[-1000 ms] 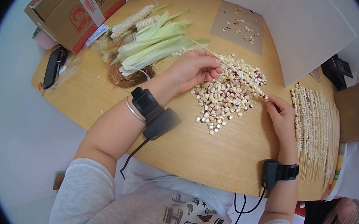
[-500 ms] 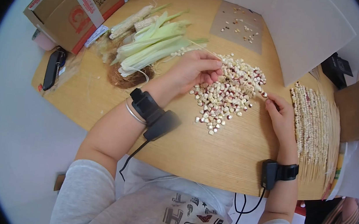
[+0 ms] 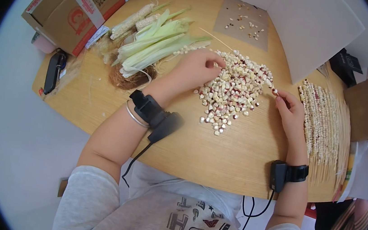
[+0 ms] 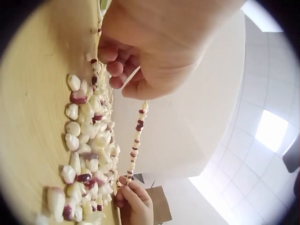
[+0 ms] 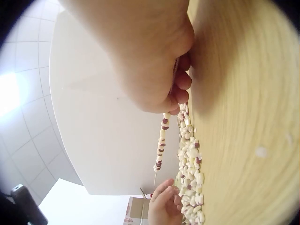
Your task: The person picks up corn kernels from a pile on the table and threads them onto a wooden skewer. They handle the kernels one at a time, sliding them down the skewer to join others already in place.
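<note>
My right hand (image 3: 291, 111) pinches the near end of a thin stick threaded with corn kernels (image 5: 161, 143). Its bare tip (image 3: 215, 37) points up and left across the pile. My left hand (image 3: 198, 69) is apart from the stick, at the left edge of the loose corn kernels (image 3: 229, 97), its fingers loosely bent. A gap shows between thumb and fingers in the left wrist view, and no kernel is visible in them. The kernels are cream and dark red. In the right wrist view, the left hand (image 5: 165, 206) is just below the stick's tip.
Corn husks (image 3: 155, 50) and bare-looking cobs (image 3: 133, 20) lie at the left, near a cardboard box (image 3: 75, 9). Rows of threaded kernel sticks (image 3: 319, 123) lie at the right. More kernels rest on a grey sheet (image 3: 244, 24) at the back, beside a white panel (image 3: 313, 34).
My left hand has let go of the stick and dropped to the kernels at its left. The stick's bare tip now stands clear beyond it. My right hand keeps its hold, slightly higher.
</note>
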Motion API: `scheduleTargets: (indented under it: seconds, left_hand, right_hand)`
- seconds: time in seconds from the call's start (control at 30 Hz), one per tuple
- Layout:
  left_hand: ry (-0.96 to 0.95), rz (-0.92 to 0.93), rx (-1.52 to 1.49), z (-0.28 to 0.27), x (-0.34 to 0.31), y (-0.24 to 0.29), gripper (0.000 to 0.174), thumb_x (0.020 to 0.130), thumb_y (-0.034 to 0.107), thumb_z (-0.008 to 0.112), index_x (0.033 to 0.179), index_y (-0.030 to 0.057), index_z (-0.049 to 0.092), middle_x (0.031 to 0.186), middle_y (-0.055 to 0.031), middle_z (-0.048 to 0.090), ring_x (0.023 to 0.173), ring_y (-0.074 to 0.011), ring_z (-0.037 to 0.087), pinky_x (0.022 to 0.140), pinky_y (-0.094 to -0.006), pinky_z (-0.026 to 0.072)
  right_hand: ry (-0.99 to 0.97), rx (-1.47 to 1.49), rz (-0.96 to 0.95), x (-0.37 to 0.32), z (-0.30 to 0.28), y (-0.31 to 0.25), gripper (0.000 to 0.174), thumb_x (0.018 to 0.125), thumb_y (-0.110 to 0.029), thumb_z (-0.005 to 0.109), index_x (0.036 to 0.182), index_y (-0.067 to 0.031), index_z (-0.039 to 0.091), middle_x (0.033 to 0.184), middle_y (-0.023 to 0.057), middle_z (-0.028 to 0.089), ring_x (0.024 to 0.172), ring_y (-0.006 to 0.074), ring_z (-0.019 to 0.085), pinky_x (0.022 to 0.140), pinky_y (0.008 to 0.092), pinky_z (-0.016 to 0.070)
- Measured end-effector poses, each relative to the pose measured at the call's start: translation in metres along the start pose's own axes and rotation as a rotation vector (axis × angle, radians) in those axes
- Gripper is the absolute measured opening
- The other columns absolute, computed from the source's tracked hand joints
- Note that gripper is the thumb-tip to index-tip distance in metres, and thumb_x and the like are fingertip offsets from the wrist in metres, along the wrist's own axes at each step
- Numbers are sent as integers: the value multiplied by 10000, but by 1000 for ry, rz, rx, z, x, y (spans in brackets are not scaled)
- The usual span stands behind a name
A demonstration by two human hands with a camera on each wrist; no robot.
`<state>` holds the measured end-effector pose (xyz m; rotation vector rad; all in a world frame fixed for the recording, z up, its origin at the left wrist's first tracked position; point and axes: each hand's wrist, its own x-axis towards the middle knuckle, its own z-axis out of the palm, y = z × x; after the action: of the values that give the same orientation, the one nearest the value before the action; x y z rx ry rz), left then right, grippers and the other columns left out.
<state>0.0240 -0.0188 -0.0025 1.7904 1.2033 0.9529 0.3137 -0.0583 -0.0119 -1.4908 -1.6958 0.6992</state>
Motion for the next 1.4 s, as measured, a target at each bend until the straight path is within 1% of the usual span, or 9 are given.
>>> scheduleTargets:
  seconds: [0.07,0.13,0.47,0.67,1.07,1.13,1.17,1.23,1.4]
  left_hand:
    - [-75,-37,37,2,-1,1,191,763,106,593,937,48,644,694,-21,528,599,-96,471,528,-232,392]
    - [-38,245,288,4,-1,-3,208,747,106,607,949,81,651,679,-31,498,591,-109,469,537,-241,398]
    - [-76,123,205,3,0,-2,170,725,117,631,890,76,645,674,-49,498,610,-144,487,549,-276,404]
    - [-14,301,292,8,-2,-5,164,703,113,633,860,66,637,672,-65,513,608,-169,491,555,-290,408]
    - [8,94,98,7,1,-5,93,736,100,611,779,21,589,669,-28,551,597,-105,513,533,-233,415]
    - [29,-105,-263,4,3,-7,65,752,69,583,772,23,541,683,-42,564,587,-95,525,515,-199,423]
    - [30,-104,-264,3,3,-7,65,752,69,583,772,23,541,683,-42,564,587,-95,525,515,-199,423]
    - [77,-243,-566,-2,4,-2,65,774,50,565,786,33,504,711,-69,576,577,-102,537,507,-193,445]
    - [139,-284,-724,-8,8,-11,88,816,58,553,879,3,525,784,-75,587,626,-108,551,548,-209,471]
  right_hand:
    - [3,10,-5,0,0,-2,192,808,-104,579,948,22,615,724,12,591,644,66,485,589,204,393]
    - [6,17,-11,0,0,-3,192,806,-103,580,946,23,615,731,15,595,645,67,487,589,205,393]
    - [2,21,-23,-2,2,-7,186,804,-96,577,939,28,611,754,27,599,676,78,506,614,212,408]
    - [-23,-4,-17,-2,2,-1,193,803,-100,580,946,27,610,761,33,603,676,83,510,618,213,410]
    - [-23,-25,-57,-2,1,-6,191,804,-96,576,943,31,607,766,40,610,682,88,520,623,216,414]
    - [-19,-13,-56,-2,1,-7,191,803,-95,575,942,33,607,765,40,610,681,89,520,623,216,414]
    - [-12,-18,-58,-3,1,-9,192,803,-94,575,942,33,607,764,41,610,681,90,521,623,217,415]
    - [-6,-21,-61,-2,1,-12,192,803,-94,574,942,34,607,763,42,610,681,90,521,623,218,416]
    - [-12,-46,-52,-4,1,-12,194,804,-96,571,946,32,608,771,46,611,688,94,528,628,220,421]
